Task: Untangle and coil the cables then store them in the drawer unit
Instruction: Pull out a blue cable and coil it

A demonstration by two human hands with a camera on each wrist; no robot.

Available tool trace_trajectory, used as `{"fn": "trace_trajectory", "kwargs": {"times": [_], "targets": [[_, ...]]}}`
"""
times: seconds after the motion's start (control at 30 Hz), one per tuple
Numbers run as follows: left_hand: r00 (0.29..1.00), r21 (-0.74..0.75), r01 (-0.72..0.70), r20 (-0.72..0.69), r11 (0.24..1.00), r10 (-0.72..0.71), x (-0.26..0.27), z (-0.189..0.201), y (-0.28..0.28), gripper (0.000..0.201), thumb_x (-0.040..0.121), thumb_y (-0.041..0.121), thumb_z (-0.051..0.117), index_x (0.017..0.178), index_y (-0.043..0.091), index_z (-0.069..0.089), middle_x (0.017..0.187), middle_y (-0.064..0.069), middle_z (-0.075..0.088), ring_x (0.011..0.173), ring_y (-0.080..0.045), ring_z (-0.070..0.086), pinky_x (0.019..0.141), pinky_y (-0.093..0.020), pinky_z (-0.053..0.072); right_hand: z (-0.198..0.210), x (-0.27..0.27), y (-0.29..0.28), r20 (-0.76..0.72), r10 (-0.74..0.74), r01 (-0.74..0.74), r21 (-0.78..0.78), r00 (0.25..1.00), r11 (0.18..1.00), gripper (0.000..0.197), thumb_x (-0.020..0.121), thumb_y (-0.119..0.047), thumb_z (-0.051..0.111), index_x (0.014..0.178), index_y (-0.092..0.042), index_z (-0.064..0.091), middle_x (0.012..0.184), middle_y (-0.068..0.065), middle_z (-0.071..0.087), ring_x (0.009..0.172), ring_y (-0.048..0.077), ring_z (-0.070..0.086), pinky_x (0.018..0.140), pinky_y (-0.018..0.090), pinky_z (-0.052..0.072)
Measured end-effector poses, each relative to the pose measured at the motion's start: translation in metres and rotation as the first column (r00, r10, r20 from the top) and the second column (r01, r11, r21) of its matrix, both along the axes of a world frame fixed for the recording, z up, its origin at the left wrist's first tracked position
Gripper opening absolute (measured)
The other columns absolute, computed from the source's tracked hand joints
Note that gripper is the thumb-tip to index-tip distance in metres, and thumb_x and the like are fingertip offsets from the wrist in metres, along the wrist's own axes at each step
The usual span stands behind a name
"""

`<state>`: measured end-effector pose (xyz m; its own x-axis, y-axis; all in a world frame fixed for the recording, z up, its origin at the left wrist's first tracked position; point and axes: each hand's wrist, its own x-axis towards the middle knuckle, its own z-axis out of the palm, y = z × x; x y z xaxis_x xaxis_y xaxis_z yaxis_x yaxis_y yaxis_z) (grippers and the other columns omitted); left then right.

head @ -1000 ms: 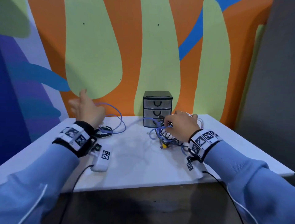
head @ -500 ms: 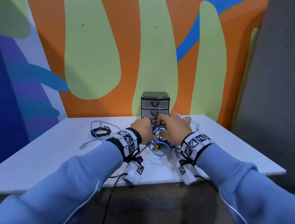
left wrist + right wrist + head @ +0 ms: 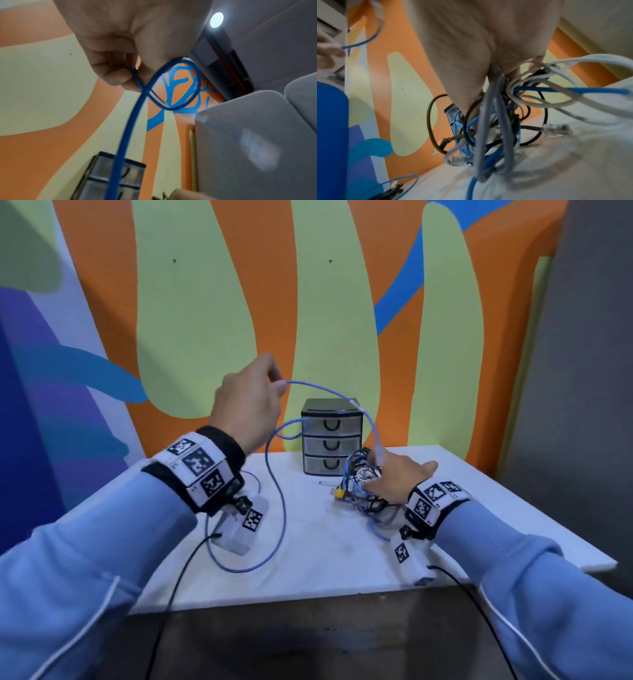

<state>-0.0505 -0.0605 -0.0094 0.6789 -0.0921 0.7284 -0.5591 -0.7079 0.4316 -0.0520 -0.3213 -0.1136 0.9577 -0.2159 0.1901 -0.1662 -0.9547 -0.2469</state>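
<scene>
A tangle of blue, white, grey and black cables (image 3: 358, 486) lies on the white table (image 3: 325, 563) just in front of the small three-drawer unit (image 3: 331, 436), whose drawers are closed. My right hand (image 3: 373, 474) sits on top of the tangle, and in the right wrist view its fingers (image 3: 488, 83) curl into the cable strands (image 3: 496, 121). My left hand (image 3: 274, 381) is raised left of the drawer unit, pinching a blue cable (image 3: 329, 392) between thumb and fingers (image 3: 118, 77). That cable arcs over to the tangle. Its other part (image 3: 279, 508) hangs to the table in a wide loop.
A painted orange and green wall stands right behind the table. A grey panel (image 3: 582, 371) closes off the right side. In the right wrist view a black coiled cable (image 3: 392, 192) with a blue loop lies at the table's left. The table's front edge is near my arms.
My left hand has left the tangle and risen up and to the left, drawing a long stretch of blue cable out. The right hand has stayed on the tangle.
</scene>
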Motion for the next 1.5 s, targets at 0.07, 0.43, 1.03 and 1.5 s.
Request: {"fn": "trace_trajectory", "kwargs": {"times": [0.07,0.43,1.03,1.5], "targets": [[0.999,0.007,0.014,-0.040,1.000,-0.013,0.002,-0.001,0.012,0.010,0.102,0.033,0.060,0.094,0.026,0.060,0.071,-0.005,0.071,0.072,-0.031,0.067,0.071,-0.044,0.055,0.001,-0.001,-0.002,0.047,-0.003,0.002,0.031,0.999,1.000,0.033,0.091,-0.053,0.066,0.113,-0.037,0.048,0.080,-0.008,0.061,0.081,0.020,0.057,0.094,0.047,0.027],[0.808,-0.389,0.323,-0.362,0.863,-0.465,-0.009,-0.033,0.034,0.017,0.103,0.019,0.069,0.106,0.002,0.066,0.066,-0.005,0.051,0.058,-0.018,0.050,0.075,-0.042,0.060,0.025,-0.024,-0.007,0.353,0.012,0.081,-0.248,0.936,0.965,0.028,0.097,-0.054,0.061,0.097,-0.032,0.078,0.075,-0.004,0.070,0.083,0.027,0.068,0.084,0.038,0.039],[0.796,-0.290,0.471,-0.267,0.833,-0.543,-0.051,-0.065,0.012,0.018,0.097,0.008,0.075,0.113,0.010,0.068,0.080,-0.012,0.061,0.063,-0.016,0.064,0.066,-0.035,0.059,0.060,-0.093,0.067,0.277,0.503,-0.284,0.957,0.819,-0.064,0.039,0.109,-0.044,0.048,0.076,-0.022,0.049,0.060,-0.008,0.020,0.049,0.008,0.007,0.041,0.022,0.005],[0.845,0.133,0.493,-0.310,0.860,-0.437,-0.102,-0.103,0.027,0.027,0.107,0.039,0.060,0.091,0.023,0.076,0.061,0.007,0.047,0.056,-0.010,0.040,0.057,-0.024,0.034,0.042,-0.117,0.060,0.347,0.447,-0.227,0.926,0.824,-0.301,0.041,0.102,-0.016,0.037,0.131,-0.001,0.061,0.070,-0.001,0.047,0.047,0.010,0.021,0.045,0.023,0.015]]}}
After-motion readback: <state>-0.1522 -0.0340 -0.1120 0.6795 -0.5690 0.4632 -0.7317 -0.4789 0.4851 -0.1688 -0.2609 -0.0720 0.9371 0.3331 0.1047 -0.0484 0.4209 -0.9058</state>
